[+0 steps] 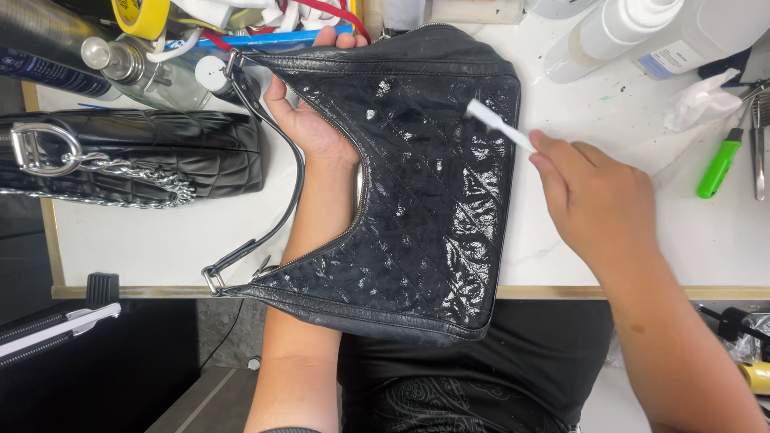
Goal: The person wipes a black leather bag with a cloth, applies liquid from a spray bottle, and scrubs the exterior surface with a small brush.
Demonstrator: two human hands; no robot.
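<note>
My left hand steadies the glossy black quilted shoulder bag lying on the white desk, my right hand pinching a small white brush, mid-stroke across its wet upper panel.

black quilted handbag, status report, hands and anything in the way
Left hand inside the glossy black quilted leather handbag, propping it open. Right hand holds small white brush, bristles on the bag's face. Nothing blocking; second black chain-strap bag lies apart, left.

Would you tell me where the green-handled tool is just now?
In the head view, the green-handled tool lies on the white table at the far right, beside metal pliers and below a crumpled tissue.
</note>
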